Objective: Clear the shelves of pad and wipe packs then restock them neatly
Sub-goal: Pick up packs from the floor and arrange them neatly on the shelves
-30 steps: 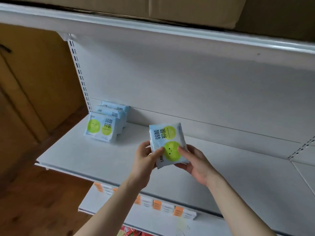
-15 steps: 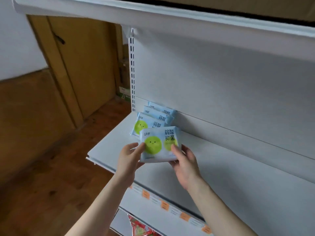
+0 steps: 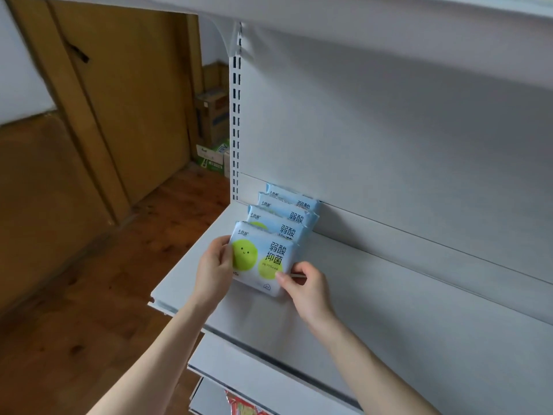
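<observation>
Blue-green pack [image 3: 263,262], mid-air a second ago, now stands at frame centre, fronting the row [image 3: 287,217] on the shelf [image 3: 389,310]. Left hand [image 3: 214,268] and right hand [image 3: 305,287] pinch its edges; it has probably touched down, so restocking advances.

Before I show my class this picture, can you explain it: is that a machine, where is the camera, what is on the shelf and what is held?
No machine: these are a person's two bare hands, filmed by a wide-angle camera worn on the head, looking forward and down, so the forearms enter from below. On the white shelf three light-blue packs stand one behind another at its left end. The left hand holds a fourth matching pack by its left edge; the right hand pinches its lower right corner, at the front of that row.
</observation>
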Action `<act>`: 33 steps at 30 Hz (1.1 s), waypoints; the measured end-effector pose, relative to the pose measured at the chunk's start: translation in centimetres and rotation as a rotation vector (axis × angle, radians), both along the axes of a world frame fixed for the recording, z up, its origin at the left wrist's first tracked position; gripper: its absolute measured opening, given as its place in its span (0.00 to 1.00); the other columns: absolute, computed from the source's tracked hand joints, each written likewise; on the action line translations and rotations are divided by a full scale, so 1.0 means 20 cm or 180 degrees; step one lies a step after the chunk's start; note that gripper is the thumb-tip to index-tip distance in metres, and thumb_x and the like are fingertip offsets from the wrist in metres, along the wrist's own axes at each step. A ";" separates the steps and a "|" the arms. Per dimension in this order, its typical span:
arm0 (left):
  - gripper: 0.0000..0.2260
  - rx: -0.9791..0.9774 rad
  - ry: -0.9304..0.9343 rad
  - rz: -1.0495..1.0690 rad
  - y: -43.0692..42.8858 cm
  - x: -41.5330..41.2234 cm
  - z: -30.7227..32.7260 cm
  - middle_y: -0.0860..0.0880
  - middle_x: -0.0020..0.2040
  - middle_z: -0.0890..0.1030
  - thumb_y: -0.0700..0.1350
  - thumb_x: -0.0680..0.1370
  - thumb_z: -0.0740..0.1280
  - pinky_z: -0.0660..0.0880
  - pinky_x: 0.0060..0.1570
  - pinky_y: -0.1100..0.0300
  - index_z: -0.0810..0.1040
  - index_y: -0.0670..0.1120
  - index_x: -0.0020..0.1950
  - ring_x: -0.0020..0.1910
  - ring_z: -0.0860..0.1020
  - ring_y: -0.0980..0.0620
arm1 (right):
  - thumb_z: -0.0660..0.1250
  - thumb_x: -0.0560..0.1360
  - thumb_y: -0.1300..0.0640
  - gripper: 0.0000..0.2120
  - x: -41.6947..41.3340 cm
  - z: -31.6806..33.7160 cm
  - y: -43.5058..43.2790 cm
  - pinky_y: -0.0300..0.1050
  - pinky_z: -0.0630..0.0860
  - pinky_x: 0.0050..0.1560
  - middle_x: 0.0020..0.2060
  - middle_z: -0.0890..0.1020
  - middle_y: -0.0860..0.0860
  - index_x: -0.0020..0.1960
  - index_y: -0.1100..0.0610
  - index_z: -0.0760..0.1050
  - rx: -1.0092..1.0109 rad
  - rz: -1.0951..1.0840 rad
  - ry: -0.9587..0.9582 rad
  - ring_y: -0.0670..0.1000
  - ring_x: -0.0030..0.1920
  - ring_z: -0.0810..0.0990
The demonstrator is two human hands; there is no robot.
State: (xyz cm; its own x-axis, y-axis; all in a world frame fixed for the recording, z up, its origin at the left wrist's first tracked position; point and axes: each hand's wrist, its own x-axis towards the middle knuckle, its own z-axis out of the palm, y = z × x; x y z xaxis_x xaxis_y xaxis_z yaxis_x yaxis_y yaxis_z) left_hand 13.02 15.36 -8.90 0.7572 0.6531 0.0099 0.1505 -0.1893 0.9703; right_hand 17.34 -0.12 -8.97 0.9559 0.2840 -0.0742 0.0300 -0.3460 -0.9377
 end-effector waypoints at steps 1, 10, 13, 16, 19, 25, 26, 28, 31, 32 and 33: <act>0.10 -0.0002 0.0011 -0.0002 0.00 0.01 0.00 0.47 0.48 0.78 0.37 0.81 0.56 0.71 0.44 0.58 0.76 0.43 0.56 0.47 0.76 0.49 | 0.72 0.71 0.60 0.11 0.01 0.00 0.00 0.33 0.71 0.36 0.33 0.79 0.48 0.35 0.54 0.71 -0.0014 -0.0044 -0.0027 0.43 0.33 0.76; 0.15 0.0016 0.0212 0.0378 -0.06 -0.04 0.04 0.44 0.65 0.74 0.41 0.82 0.57 0.68 0.64 0.54 0.70 0.41 0.68 0.64 0.72 0.46 | 0.73 0.70 0.59 0.11 0.00 0.02 -0.03 0.32 0.74 0.42 0.39 0.79 0.46 0.48 0.55 0.72 0.0326 -0.0178 0.0162 0.43 0.39 0.78; 0.17 0.0087 0.0148 0.0654 -0.14 -0.13 0.08 0.45 0.68 0.72 0.42 0.82 0.57 0.64 0.63 0.60 0.69 0.41 0.70 0.67 0.70 0.48 | 0.72 0.72 0.60 0.10 -0.03 0.07 -0.09 0.32 0.74 0.44 0.41 0.78 0.47 0.49 0.54 0.71 0.0700 -0.0231 -0.0034 0.45 0.42 0.78; 0.15 0.0079 -0.0036 0.0979 -0.27 -0.28 0.11 0.46 0.64 0.75 0.42 0.81 0.58 0.66 0.59 0.63 0.71 0.41 0.67 0.63 0.73 0.50 | 0.70 0.73 0.61 0.06 -0.10 0.15 -0.15 0.31 0.73 0.43 0.39 0.78 0.47 0.46 0.55 0.73 0.0835 0.0191 -0.0221 0.41 0.40 0.77; 0.13 0.0087 -0.0193 0.1372 -0.43 -0.47 0.13 0.50 0.58 0.77 0.42 0.80 0.60 0.68 0.55 0.64 0.74 0.41 0.64 0.56 0.74 0.55 | 0.69 0.74 0.60 0.04 -0.23 0.19 -0.19 0.36 0.76 0.44 0.38 0.80 0.47 0.43 0.54 0.75 0.0800 0.1010 -0.0117 0.38 0.36 0.77; 0.11 -0.0091 0.0047 0.2013 -0.67 -1.00 -0.02 0.47 0.55 0.80 0.44 0.80 0.61 0.75 0.57 0.57 0.76 0.44 0.60 0.55 0.78 0.51 | 0.68 0.74 0.55 0.01 -0.66 0.12 -0.19 0.46 0.79 0.49 0.42 0.82 0.52 0.45 0.52 0.77 0.0369 0.2425 0.0150 0.52 0.47 0.81; 0.11 -0.0145 0.0134 0.2126 -0.69 -1.11 -0.06 0.46 0.54 0.81 0.44 0.80 0.61 0.75 0.57 0.56 0.76 0.43 0.60 0.55 0.78 0.50 | 0.68 0.74 0.55 0.01 -0.75 0.09 -0.18 0.47 0.79 0.48 0.42 0.82 0.53 0.44 0.51 0.76 0.0299 0.2612 0.0169 0.53 0.47 0.81; 0.10 -0.0237 0.0278 0.2399 -0.74 -1.33 -0.13 0.45 0.53 0.82 0.43 0.79 0.62 0.75 0.56 0.55 0.78 0.42 0.58 0.54 0.79 0.49 | 0.68 0.74 0.55 0.02 -0.92 0.01 -0.16 0.48 0.79 0.48 0.43 0.82 0.53 0.44 0.49 0.76 0.0089 0.2970 0.0195 0.53 0.47 0.81; 0.09 -0.0595 0.0438 0.2879 -0.82 -1.68 -0.26 0.45 0.51 0.82 0.42 0.78 0.63 0.74 0.58 0.55 0.79 0.42 0.56 0.54 0.79 0.49 | 0.69 0.74 0.54 0.02 -1.16 -0.13 -0.14 0.52 0.80 0.50 0.42 0.83 0.53 0.44 0.49 0.77 -0.0207 0.3401 0.0324 0.53 0.47 0.82; 0.08 -0.0715 0.0493 0.3047 -0.85 -1.80 -0.31 0.46 0.51 0.82 0.42 0.78 0.63 0.73 0.59 0.54 0.79 0.43 0.55 0.54 0.79 0.49 | 0.69 0.74 0.53 0.02 -1.25 -0.19 -0.14 0.53 0.79 0.51 0.42 0.83 0.53 0.43 0.49 0.77 -0.0332 0.3525 0.0358 0.53 0.47 0.82; 0.07 -0.0817 0.0529 0.3223 -0.89 -1.92 -0.36 0.46 0.50 0.82 0.42 0.78 0.63 0.73 0.59 0.54 0.79 0.45 0.53 0.53 0.79 0.49 | 0.70 0.73 0.53 0.02 -1.33 -0.24 -0.14 0.52 0.79 0.51 0.42 0.83 0.52 0.43 0.50 0.77 -0.0448 0.3647 0.0398 0.53 0.47 0.82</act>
